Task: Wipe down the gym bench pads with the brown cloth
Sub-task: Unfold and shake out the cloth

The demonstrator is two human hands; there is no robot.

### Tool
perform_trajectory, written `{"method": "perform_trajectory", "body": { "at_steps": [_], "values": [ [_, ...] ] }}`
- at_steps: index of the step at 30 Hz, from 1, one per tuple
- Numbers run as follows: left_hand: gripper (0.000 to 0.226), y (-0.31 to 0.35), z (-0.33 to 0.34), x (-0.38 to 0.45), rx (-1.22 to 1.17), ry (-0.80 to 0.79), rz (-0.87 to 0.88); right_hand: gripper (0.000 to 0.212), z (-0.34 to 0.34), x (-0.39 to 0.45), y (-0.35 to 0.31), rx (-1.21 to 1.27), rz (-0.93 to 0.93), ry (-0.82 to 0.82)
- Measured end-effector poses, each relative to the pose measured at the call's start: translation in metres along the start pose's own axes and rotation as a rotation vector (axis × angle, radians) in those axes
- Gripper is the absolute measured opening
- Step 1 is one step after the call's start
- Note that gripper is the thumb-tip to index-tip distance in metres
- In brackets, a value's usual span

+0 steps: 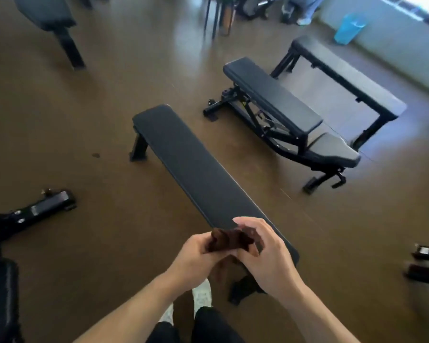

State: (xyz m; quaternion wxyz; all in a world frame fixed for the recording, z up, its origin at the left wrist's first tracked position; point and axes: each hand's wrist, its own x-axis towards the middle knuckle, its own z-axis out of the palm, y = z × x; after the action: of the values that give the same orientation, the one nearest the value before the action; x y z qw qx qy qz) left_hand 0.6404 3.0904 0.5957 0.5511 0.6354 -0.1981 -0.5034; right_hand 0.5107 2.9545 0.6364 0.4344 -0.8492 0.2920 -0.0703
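Head view is showing both hands working the brown cloth (229,240) into a bunch just above the near end of the flat bench pad (203,169). The left hand (196,253) is gripping the cloth's left side, fingers curled around it; the right hand (265,253) is pinching the other side with thumb and curled fingers, its index finger reaching out over the pad. So each grip is clamped on the cloth, which is hanging crumpled between them and, as far as can be told, not yet lying on the desk.

Working outward from the cloth, the flat bench pad is starting right below and beyond it, its long axis running away and to the left. The right hand is sitting over the pad's near end, while the left hand is hovering just off its left edge, so the right one looks better placed to press the cloth down and begin a stroke along that axis. Wiping seems not to have begun here.

Right of the flat bench pad, well apart, an adjustable bench (282,112) is standing, with another flat bench (349,75) beyond it. A blue bin (348,28) is sitting farther off still.
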Motion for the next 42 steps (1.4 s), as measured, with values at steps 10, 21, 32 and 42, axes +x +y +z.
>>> {"method": "perform_trajectory", "body": {
  "at_steps": [10, 21, 32, 42],
  "values": [
    [0.049, -0.012, 0.098, -0.015, 0.272, -0.118, 0.069, 0.026, -0.040, -0.115, 0.075, 0.204, 0.456, 0.096],
    [0.032, -0.034, 0.369, 0.002, 0.656, -0.269, 0.013, 0.020, -0.165, -0.281, 0.211, 0.481, 0.572, 0.369],
    [0.025, -0.010, 0.560, 0.058, 0.208, -0.511, -0.236, 0.022, -0.299, -0.346, 0.343, 0.679, 0.698, 0.774],
    [0.017, 0.026, 0.682, 0.192, 0.040, -0.544, -0.408, 0.016, -0.438, -0.259, 0.417, 0.893, 0.540, 0.872]
  ]
}}
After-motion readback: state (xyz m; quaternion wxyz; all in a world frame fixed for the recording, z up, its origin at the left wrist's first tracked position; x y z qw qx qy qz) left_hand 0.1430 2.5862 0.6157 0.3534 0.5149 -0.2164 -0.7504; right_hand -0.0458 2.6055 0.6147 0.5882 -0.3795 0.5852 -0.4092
